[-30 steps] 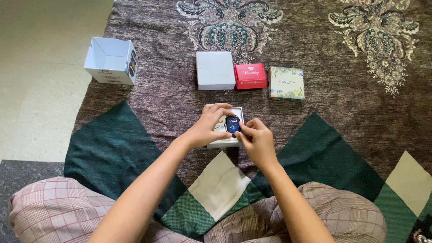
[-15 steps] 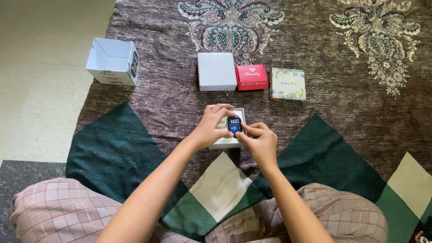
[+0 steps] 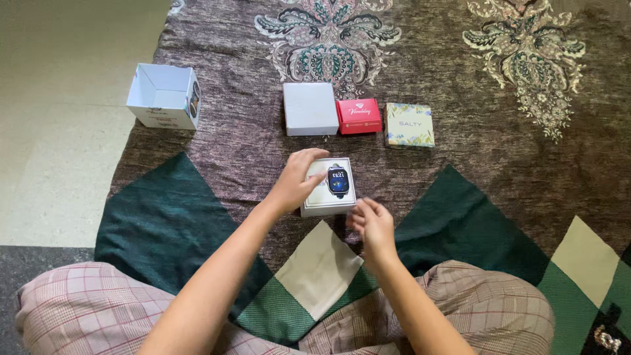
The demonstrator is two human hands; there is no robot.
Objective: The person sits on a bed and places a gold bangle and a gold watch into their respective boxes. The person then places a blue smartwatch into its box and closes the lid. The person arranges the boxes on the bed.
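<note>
A small dark watch (image 3: 338, 180) with a lit blue face lies in an open white box (image 3: 328, 203) on the patterned cloth in front of me. My left hand (image 3: 296, 181) rests on the box's left side, fingers curled over its top left corner. My right hand (image 3: 372, 223) hovers just below the box's right corner, fingers loosely apart and holding nothing.
Behind the box stand a closed white box (image 3: 310, 108), a small red box (image 3: 359, 116) and a floral box (image 3: 409, 124) in a row. An open white carton (image 3: 163, 96) lies on its side at the cloth's left edge. My knees in plaid trousers (image 3: 486, 302) frame the near side.
My right hand has let go of the watch and drawn back toward me. The watch now sits in the box. My left hand stays on the box.
</note>
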